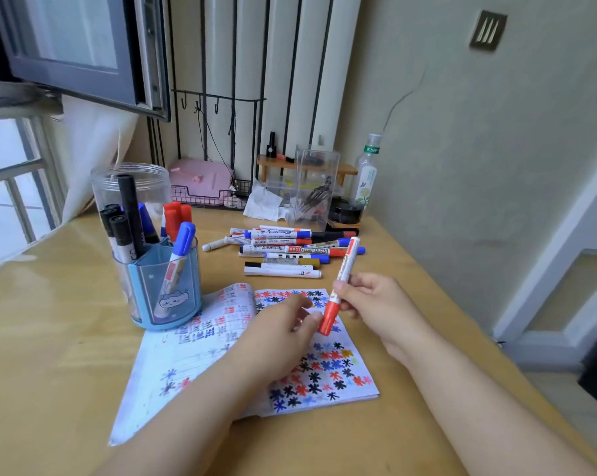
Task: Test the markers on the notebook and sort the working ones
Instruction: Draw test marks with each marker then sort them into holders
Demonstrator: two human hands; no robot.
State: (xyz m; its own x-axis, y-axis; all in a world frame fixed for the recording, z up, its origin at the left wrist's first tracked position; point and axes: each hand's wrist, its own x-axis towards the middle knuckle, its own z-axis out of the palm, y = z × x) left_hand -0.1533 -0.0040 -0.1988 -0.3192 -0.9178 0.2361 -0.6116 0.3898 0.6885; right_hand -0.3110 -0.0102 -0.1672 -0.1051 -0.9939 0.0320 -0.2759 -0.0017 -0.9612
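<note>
Pinching a red marker (340, 286) over the notebook (328, 369), the right hand (369, 304) is holding its barrel while the left hand (283, 334) is gripping the cap; several markers are standing sorted in the blue holder (166, 290) beside the notebook, and a pile (286, 250) beyond it is seemingly awaiting testing.

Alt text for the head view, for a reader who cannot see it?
Right hand holds a red-capped marker over an open notebook of colored ink blots, left hand at its cap. Blue pen holder on the left; loose markers behind.
</note>
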